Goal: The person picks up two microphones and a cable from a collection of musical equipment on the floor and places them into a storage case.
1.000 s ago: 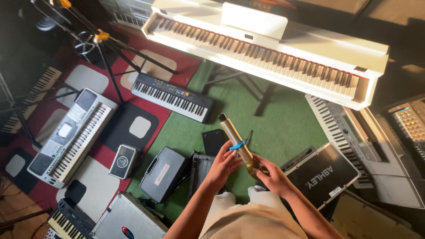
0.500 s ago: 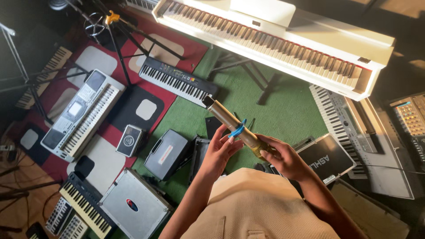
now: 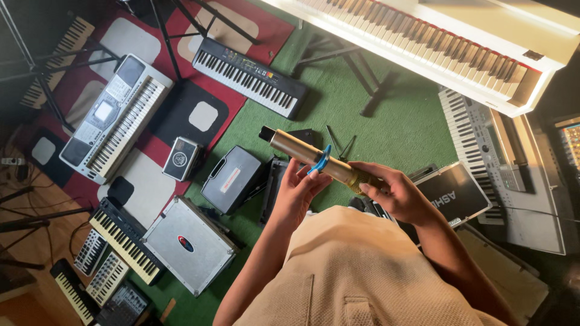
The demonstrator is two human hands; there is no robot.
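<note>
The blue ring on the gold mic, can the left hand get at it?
Probably yes. The left hand has its fingertips right at the blue ring on the mic, and nothing covers it.

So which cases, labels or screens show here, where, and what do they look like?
Grey keyboard, left: small pale rectangular screen.
Grey case, centre floor: pale label with red.
Silver flight case, lower left: oval red-blue badge.
Black case, beside right hand: white lettering.
Small black box: round pale emblem.

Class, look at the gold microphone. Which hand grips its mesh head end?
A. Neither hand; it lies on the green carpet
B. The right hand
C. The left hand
B: the right hand wraps the mesh head of the gold microphone, while the left hand touches its blue ring.
</note>
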